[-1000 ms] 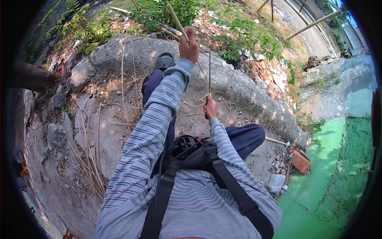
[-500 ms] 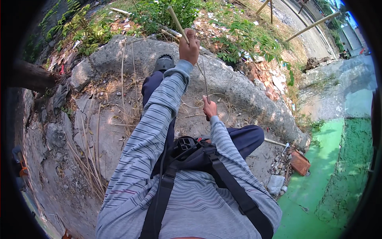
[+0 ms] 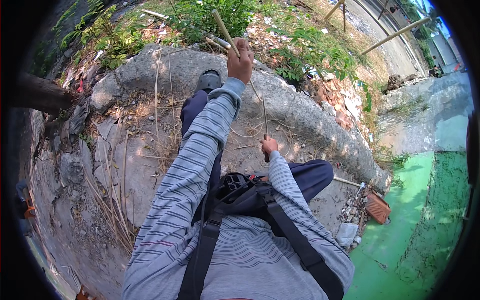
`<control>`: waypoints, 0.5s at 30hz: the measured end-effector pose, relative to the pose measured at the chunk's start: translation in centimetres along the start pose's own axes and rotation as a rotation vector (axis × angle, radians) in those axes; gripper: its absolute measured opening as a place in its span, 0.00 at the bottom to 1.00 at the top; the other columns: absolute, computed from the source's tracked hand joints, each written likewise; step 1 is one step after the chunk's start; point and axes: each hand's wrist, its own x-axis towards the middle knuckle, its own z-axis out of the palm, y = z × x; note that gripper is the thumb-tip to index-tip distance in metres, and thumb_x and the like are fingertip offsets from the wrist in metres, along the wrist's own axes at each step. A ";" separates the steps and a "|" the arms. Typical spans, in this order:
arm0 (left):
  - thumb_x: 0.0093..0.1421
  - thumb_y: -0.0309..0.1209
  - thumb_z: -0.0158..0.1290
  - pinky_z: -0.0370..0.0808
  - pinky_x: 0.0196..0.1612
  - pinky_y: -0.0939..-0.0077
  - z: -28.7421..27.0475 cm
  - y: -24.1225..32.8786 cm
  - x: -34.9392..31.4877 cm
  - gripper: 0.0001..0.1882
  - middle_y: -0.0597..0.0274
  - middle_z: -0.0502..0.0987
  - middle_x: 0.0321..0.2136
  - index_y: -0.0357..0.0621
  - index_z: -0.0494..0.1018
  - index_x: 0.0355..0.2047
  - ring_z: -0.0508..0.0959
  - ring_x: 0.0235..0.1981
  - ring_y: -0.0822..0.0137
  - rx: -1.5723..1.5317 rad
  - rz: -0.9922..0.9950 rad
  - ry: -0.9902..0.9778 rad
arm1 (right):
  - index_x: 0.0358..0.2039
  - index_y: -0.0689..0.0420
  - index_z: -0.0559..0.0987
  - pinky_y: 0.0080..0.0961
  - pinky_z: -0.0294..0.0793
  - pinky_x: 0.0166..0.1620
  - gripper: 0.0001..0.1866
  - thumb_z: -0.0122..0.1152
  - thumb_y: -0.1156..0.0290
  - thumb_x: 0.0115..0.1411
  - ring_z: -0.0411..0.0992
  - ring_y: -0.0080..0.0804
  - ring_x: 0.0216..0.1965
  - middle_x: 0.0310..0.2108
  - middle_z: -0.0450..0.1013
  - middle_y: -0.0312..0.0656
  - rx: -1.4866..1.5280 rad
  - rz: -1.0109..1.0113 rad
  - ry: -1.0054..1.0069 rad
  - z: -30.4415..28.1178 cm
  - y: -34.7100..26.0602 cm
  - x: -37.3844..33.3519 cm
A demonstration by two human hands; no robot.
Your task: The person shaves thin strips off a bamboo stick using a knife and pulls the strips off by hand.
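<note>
My left hand (image 3: pixel 240 61), arm stretched far forward, is closed around a pale bamboo stick (image 3: pixel 222 27). The stick's thick end points up past the fist, and its thinner part slants down toward the right. Closer to my body, my right hand (image 3: pixel 269 145) grips a knife (image 3: pixel 265 117) by its dark handle. Its long narrow blade points away from me, and the tip is near the lower end of the stick. Whether blade and stick touch, I cannot tell. Thin curled strips (image 3: pixel 285 132) lie on the ground around the right hand.
A rough concrete ledge (image 3: pixel 310 110) curves across in front, with green plants (image 3: pixel 305 47) and litter beyond it. Long thin strips (image 3: pixel 112 180) lie at the left. To the right are a reddish-brown tray-like piece (image 3: pixel 378 208) and green-painted ground (image 3: pixel 395 240). My shoe (image 3: pixel 208 80) rests near the ledge.
My right hand has drawn back toward my body and slightly right with the knife, so the blade sits lower along the stick. The left hand has barely shifted.
</note>
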 end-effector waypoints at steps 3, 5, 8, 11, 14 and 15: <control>0.74 0.43 0.38 0.53 0.18 0.82 0.5 0.0 0.4 0.17 0.70 0.59 0.27 0.46 0.60 0.31 0.54 0.19 0.80 -0.010 0.014 -0.012 | 0.26 0.60 0.74 0.28 0.67 0.19 0.11 0.64 0.67 0.55 0.68 0.26 0.15 0.16 0.69 0.37 0.113 -0.151 0.092 0.2 -0.3 -1.1; 0.74 0.43 0.38 0.53 0.19 0.82 0.8 0.2 0.4 0.17 0.70 0.59 0.27 0.46 0.60 0.31 0.55 0.19 0.80 0.014 0.008 -0.007 | 0.25 0.59 0.73 0.27 0.66 0.19 0.11 0.64 0.68 0.55 0.67 0.25 0.14 0.16 0.69 0.36 0.167 -0.220 0.115 0.5 -1.1 -1.6; 0.74 0.44 0.38 0.53 0.18 0.81 0.1 0.3 0.3 0.18 0.70 0.59 0.27 0.45 0.61 0.32 0.54 0.18 0.80 0.018 0.021 -0.010 | 0.23 0.57 0.71 0.24 0.64 0.18 0.11 0.63 0.69 0.55 0.66 0.23 0.14 0.15 0.67 0.34 0.313 -0.314 0.079 2.0 -3.2 -2.7; 0.75 0.44 0.38 0.52 0.17 0.82 0.9 0.4 0.5 0.18 0.69 0.59 0.27 0.45 0.61 0.32 0.54 0.17 0.80 0.006 0.024 0.012 | 0.25 0.57 0.72 0.26 0.64 0.17 0.09 0.62 0.70 0.56 0.66 0.25 0.13 0.14 0.66 0.34 0.422 -0.165 -0.090 2.2 -1.9 -1.1; 0.75 0.43 0.38 0.52 0.16 0.82 1.1 0.4 0.1 0.17 0.69 0.60 0.27 0.44 0.61 0.31 0.54 0.16 0.81 0.029 0.029 -0.014 | 0.26 0.59 0.75 0.29 0.66 0.16 0.10 0.62 0.67 0.55 0.68 0.27 0.13 0.14 0.69 0.38 0.242 -0.018 0.031 1.9 0.2 0.2; 0.75 0.42 0.38 0.52 0.16 0.82 1.0 0.2 -0.2 0.17 0.69 0.60 0.26 0.44 0.60 0.31 0.55 0.15 0.81 0.047 0.034 -0.025 | 0.25 0.59 0.75 0.29 0.67 0.16 0.10 0.63 0.67 0.54 0.68 0.28 0.13 0.14 0.69 0.38 0.267 0.069 0.001 1.6 0.6 0.3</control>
